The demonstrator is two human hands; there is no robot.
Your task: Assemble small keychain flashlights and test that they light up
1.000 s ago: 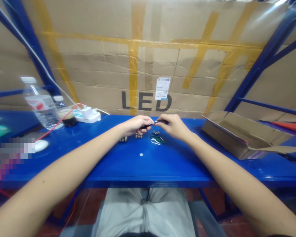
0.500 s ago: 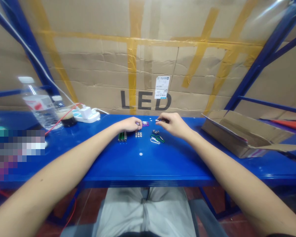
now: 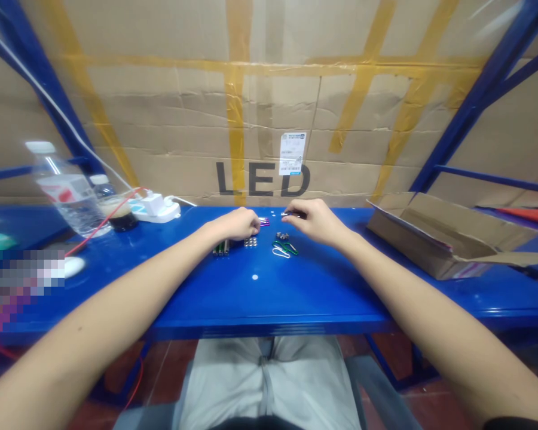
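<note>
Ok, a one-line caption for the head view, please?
Right hand pinches a slim piece over a blue table, left hand near purple pieces.

Taped cardboard lettered "LED" rises behind a blue desk, slanting blue posts at upper left and right, reddish floor below.

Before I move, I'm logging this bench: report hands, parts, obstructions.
Right hand pinching slim dark piece. Left hand beside purple pieces, grip hidden. Green carabiner nearby; cardboard box off to the right.
</note>
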